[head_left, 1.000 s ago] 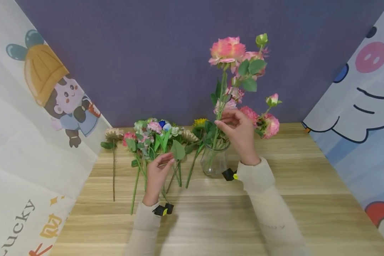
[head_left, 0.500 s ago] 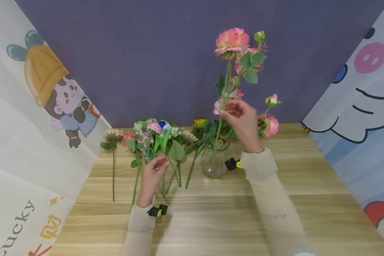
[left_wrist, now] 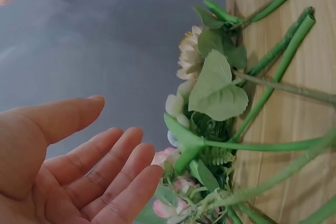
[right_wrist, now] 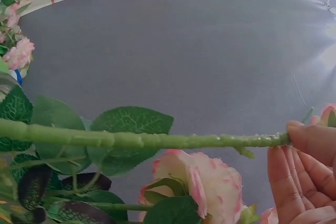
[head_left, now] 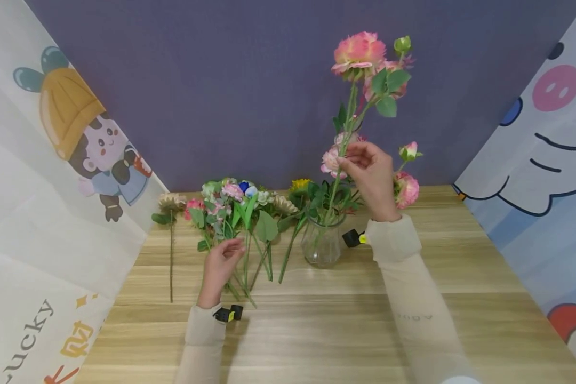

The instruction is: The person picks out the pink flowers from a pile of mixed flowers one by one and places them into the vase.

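Observation:
My right hand [head_left: 375,178] pinches the green stem [right_wrist: 157,140] of a tall pink peony [head_left: 360,53] between thumb and fingertips. The stem slants down into the mouth of a clear glass vase [head_left: 321,250]; the right wrist view shows it long and bumpy. Other pink flowers [head_left: 333,161] stand at the vase too, partly hidden by that hand. My left hand [head_left: 219,269] has relaxed fingers and holds nothing. It hovers over the stems of a row of mixed flowers [head_left: 232,191], with a broad leaf [left_wrist: 218,90] nearby in the left wrist view.
A cream flower [head_left: 171,201] lies apart at the far left of the wooden table [head_left: 312,341]. A yellow flower [head_left: 300,185] is just left of the vase. A dark blue-grey panel [head_left: 245,106] rises behind, and printed panels flank the table.
My right hand has moved up and slightly right with the peony, which now stands higher. The left hand has drawn back down and left, away from the broad leaf.

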{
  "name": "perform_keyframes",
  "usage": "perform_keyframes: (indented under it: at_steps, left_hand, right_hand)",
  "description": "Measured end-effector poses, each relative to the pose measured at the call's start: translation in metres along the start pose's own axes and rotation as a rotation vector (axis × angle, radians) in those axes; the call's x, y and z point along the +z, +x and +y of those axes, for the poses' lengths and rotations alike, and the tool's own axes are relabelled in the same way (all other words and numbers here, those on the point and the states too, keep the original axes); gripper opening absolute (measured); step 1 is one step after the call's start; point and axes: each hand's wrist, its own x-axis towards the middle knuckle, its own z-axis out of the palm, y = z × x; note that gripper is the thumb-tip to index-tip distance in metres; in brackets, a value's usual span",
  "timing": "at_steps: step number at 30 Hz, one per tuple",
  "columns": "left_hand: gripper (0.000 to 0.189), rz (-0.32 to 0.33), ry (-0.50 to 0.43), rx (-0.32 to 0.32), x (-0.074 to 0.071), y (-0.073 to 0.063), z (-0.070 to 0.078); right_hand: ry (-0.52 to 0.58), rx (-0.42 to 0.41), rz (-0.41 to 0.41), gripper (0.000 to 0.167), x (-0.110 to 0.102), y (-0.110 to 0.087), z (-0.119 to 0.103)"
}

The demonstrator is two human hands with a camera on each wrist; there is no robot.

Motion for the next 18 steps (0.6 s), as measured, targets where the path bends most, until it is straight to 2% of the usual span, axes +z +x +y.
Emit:
perform_keyframes:
  at_steps: [3, 7, 14, 18]
  left_hand:
    - [0.028, -0.007, 0.008, -0.029, -0.002, -0.001, 0.0]
    - [0.028, -0.001, 0.004, -0.029, -0.003, -0.001, -0.001]
    - [0.028, 0.007, 0.011, -0.029, -0.003, -0.002, -0.003]
    - [0.027, 0.006, -0.01, -0.034, -0.004, -0.002, -0.004]
  right_hand:
    - [-0.016, -0.006, 0.012, 0.025, -0.001, 0.002, 0.0]
    - [-0.024, -0.005, 0.008, 0.026, 0.0, 0.002, 0.0]
    - [-0.006, 0.013, -0.05, 0.03, 0.004, -0.005, 0.006]
    - [-0.049, 0.041, -0.08, 0.031, 0.007, -0.011, 0.007]
